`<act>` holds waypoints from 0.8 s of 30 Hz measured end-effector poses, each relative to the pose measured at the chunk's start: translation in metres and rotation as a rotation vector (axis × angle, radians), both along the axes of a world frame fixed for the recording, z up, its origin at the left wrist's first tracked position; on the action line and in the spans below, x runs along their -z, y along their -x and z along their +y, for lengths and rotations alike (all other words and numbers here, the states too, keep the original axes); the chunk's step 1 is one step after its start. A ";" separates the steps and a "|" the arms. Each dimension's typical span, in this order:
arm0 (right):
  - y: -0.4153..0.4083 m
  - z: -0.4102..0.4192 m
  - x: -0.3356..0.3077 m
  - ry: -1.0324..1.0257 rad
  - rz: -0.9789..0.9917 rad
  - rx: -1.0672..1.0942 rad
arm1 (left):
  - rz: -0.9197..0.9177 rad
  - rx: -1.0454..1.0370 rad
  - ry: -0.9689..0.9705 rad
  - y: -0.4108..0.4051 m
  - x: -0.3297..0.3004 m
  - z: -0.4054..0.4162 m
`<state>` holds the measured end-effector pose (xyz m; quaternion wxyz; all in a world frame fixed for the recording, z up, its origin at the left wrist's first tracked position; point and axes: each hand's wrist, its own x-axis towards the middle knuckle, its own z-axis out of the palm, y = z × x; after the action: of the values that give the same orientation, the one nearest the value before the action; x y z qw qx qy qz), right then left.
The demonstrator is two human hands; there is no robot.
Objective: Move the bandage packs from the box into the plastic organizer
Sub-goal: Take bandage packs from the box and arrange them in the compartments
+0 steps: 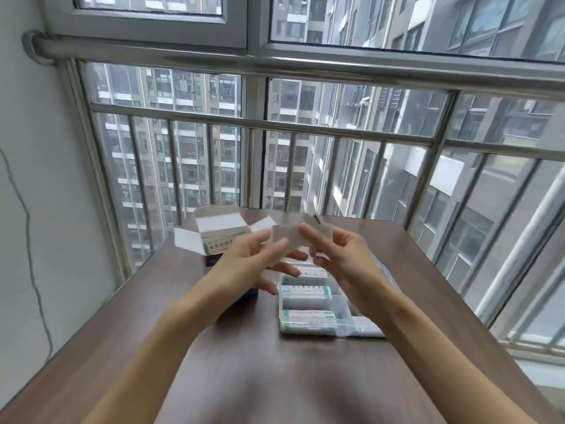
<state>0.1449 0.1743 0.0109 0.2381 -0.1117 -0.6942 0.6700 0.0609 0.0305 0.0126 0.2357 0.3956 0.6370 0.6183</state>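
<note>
Both hands hold a small stack of white bandage packs (pixel 301 235) in the air above the table. My left hand (pixel 255 260) grips the stack's left end and my right hand (pixel 339 255) pinches its right end. The packs are blurred. Behind my left hand stands the open white box (pixel 220 232) with its flaps up and green print on its front. Below the hands lies the clear plastic organizer (pixel 351 324), with bandage packs (pixel 307 291) in its left compartments. Its clear lid lies open to the right, partly hidden by my right arm.
A dark blue box (pixel 214 261) sits under and in front of the white box, mostly hidden by my left arm. The brown table (pixel 275 377) reaches a metal window railing (pixel 305 127) at the back. A wall with a thin cable (pixel 29 240) is on the left.
</note>
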 end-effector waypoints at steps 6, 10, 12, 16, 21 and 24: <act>-0.046 0.042 0.016 -0.028 -0.048 0.097 | -0.157 0.177 0.064 -0.014 0.020 0.039; -0.062 0.059 0.021 -0.239 -0.147 0.082 | -0.250 0.116 0.189 -0.022 0.030 0.059; -0.065 0.060 0.024 -0.301 -0.169 0.098 | -0.226 0.117 0.242 -0.024 0.035 0.062; -0.061 0.050 0.034 -0.417 -0.133 0.139 | 0.040 0.183 0.188 -0.032 0.044 0.055; -0.063 0.047 0.026 -0.113 -0.098 0.052 | -0.016 0.231 0.034 -0.031 0.042 0.047; -0.067 0.051 0.026 -0.029 -0.115 0.041 | -0.025 0.233 0.035 -0.030 0.044 0.045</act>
<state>0.2116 0.2257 -0.0148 0.2133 -0.1609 -0.7139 0.6473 0.0909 0.0752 -0.0314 0.3206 0.4549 0.5944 0.5804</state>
